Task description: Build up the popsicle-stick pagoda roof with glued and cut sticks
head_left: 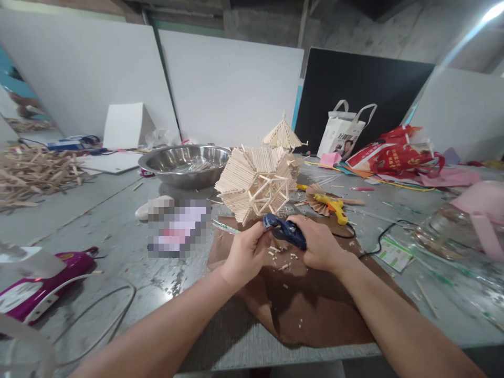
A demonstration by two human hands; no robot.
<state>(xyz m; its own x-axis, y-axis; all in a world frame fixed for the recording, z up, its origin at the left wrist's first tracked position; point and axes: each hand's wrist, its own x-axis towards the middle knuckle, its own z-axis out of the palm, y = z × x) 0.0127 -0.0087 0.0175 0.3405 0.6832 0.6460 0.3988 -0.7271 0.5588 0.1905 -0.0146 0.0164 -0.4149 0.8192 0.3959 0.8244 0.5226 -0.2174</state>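
Note:
My right hand (321, 244) is wrapped round a dark blue hand tool (289, 231), which looks like a small cutter. My left hand (249, 252) is closed in a pinch at the tool's left end; what its fingers hold is hidden. Below both hands, short bits of cut stick (284, 266) lie scattered on a brown cloth (307, 310). Just beyond the hands stands a many-sided model made of thin wooden sticks (240, 181), with an open star-like frame of sticks on the face toward me. Behind it rises a cone-shaped stick roof (282, 135).
A steel basin (181, 181) stands left of the model, near a blurred phone-like object (181, 228). Loose sticks (35, 170) pile up at far left, above a purple power strip (74, 262). To the right are a yellow glue gun (334, 207) and a pink-lidded jug (444, 226).

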